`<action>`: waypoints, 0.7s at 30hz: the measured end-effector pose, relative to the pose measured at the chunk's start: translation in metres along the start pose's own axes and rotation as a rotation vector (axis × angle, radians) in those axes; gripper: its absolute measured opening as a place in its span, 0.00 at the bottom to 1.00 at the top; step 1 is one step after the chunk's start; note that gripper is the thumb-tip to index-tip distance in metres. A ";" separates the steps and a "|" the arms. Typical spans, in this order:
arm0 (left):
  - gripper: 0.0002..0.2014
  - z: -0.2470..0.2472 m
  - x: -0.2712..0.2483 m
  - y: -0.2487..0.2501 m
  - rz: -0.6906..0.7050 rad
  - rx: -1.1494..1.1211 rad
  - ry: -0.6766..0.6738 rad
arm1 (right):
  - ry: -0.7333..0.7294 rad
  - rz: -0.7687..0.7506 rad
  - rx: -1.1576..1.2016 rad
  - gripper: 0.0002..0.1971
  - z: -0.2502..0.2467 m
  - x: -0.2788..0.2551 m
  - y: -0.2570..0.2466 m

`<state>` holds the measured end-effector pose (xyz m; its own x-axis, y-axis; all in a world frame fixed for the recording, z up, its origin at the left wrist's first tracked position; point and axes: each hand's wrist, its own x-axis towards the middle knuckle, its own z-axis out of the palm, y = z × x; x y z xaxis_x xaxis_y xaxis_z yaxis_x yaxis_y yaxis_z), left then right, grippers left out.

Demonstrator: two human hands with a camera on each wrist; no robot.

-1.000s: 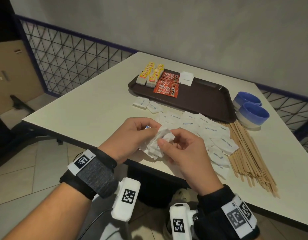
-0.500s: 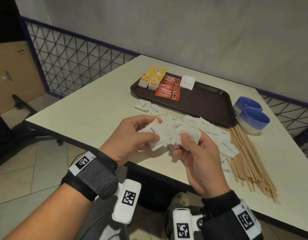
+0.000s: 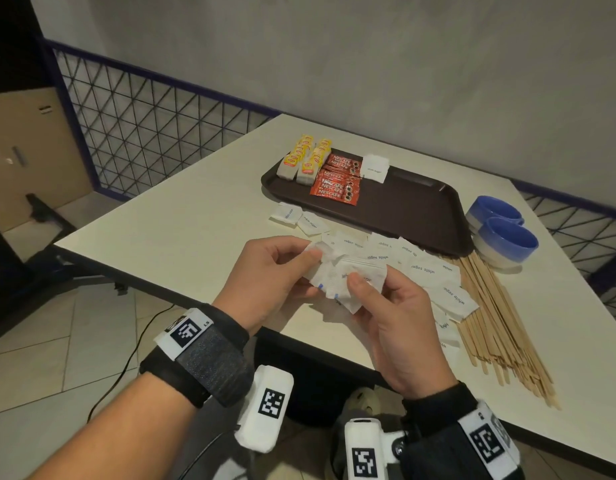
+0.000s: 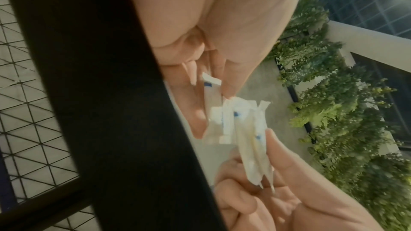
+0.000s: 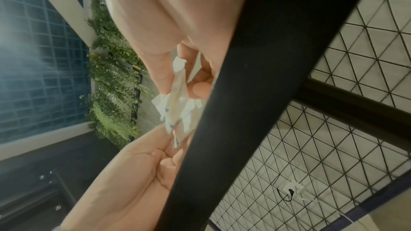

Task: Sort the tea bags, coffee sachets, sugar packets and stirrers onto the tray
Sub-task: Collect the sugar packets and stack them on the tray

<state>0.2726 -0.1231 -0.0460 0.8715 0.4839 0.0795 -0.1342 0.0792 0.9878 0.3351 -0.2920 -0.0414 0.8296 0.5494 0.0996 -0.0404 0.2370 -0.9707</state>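
Both of my hands are raised just above the near edge of the desk (image 3: 181, 216), sharing one small bunch of white sugar packets (image 3: 348, 278). My left hand (image 3: 265, 275) has its thumb on top of the bunch's left end and its fingers curled beneath. My right hand (image 3: 396, 327) pinches the right end, thumb pressed on the printed face, fingers folded under. From the left wrist view the packets (image 4: 251, 140) show edge-on, fanned between the two sets of fingertips.

Ahead, a dark brown tray (image 3: 414, 209) lies on the desk. In its far left corner are two rows of yellow-labelled tea bags (image 3: 304, 161), beside them a stack of red Nescafé coffee sachets (image 3: 336, 180), then one white sugar packet (image 3: 375, 168). More loose sugar packets (image 3: 420, 268) are spread over the desk between my hands and the tray. Wooden stirrers (image 3: 497, 323) lie in a heap to their right. Two blue bowls (image 3: 504, 233) stand just beside the tray's right end.
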 end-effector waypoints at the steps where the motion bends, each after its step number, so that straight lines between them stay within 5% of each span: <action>1: 0.07 0.000 -0.001 0.000 -0.002 0.003 -0.019 | 0.008 -0.001 -0.034 0.14 0.001 0.000 0.001; 7: 0.07 -0.006 -0.004 0.004 -0.012 -0.001 -0.179 | 0.097 -0.031 -0.094 0.09 0.007 0.002 0.002; 12: 0.22 -0.009 0.000 0.001 0.000 0.128 -0.233 | 0.181 -0.071 -0.167 0.15 0.012 0.005 0.004; 21: 0.15 -0.009 0.001 -0.001 -0.017 0.032 -0.211 | 0.192 -0.091 -0.304 0.10 0.012 0.006 0.008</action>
<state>0.2691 -0.1148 -0.0485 0.9534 0.2891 0.0861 -0.1068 0.0567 0.9927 0.3335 -0.2771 -0.0457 0.9128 0.3696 0.1740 0.1821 0.0133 -0.9832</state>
